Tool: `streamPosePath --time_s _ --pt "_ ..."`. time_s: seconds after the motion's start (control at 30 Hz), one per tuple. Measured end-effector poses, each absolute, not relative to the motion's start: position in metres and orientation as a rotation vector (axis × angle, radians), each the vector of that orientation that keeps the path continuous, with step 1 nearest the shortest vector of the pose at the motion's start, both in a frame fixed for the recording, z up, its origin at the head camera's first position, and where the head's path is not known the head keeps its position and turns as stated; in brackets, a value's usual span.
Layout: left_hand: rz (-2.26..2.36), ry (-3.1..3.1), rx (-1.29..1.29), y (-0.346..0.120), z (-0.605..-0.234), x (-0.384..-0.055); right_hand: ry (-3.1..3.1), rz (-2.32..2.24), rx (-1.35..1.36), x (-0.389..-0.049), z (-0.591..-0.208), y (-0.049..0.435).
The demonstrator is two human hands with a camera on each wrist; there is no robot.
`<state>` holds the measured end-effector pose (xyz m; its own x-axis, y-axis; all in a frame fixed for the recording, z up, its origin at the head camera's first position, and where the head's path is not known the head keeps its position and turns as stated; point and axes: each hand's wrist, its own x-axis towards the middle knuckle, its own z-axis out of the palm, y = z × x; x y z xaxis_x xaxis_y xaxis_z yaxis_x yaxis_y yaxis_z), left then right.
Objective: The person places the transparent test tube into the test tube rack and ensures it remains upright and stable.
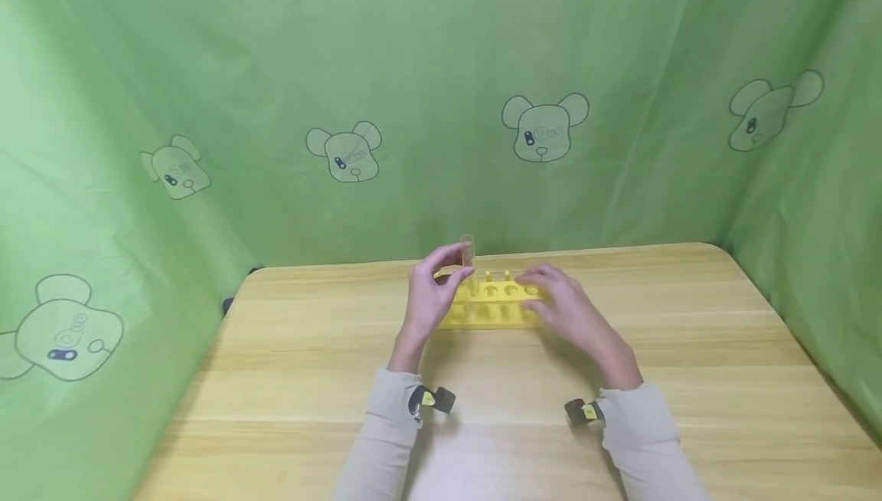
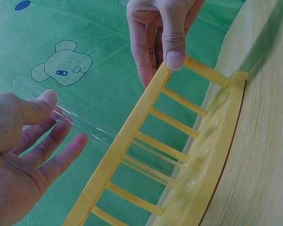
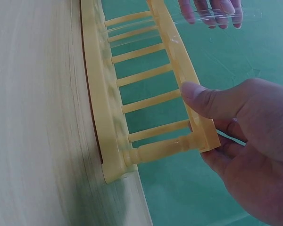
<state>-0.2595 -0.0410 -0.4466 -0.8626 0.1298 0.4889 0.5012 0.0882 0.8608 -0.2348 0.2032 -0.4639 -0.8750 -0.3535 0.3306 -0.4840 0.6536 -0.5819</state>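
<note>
Near the table's back edge stands a yellow test tube rack (image 1: pixel 492 325), with a row of holes in its top rail and pegs rising behind. My left hand (image 1: pixel 429 294) pinches a clear test tube (image 2: pixel 96 134) by its upper part, between thumb and fingers. The tube is upright and runs down through a hole in the top rail; its lower end reaches the rack's base in the left wrist view. At the rack's right end, my right hand (image 3: pixel 254 127) grips the top rail, thumb on the near side and fingers beyond it.
A wooden table (image 1: pixel 303 378) carries the rack. Green sheeting (image 1: pixel 427 41) with printed bear heads hangs behind the table and along both sides. Dark wrist cameras (image 1: pixel 444 400) are strapped over the light sleeves.
</note>
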Motion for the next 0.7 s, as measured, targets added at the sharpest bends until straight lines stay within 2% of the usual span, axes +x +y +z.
streamPosePath --time_s 0.43,0.7 --pt "-1.874 -2.063 -0.637 -0.044 -0.447 -0.260 -2.695 1.017 0.679 -0.237 -0.464 0.204" --pt "-1.891 -2.092 -0.605 -0.062 -0.448 -0.266 -2.699 1.055 0.673 -0.238 -0.465 0.208"
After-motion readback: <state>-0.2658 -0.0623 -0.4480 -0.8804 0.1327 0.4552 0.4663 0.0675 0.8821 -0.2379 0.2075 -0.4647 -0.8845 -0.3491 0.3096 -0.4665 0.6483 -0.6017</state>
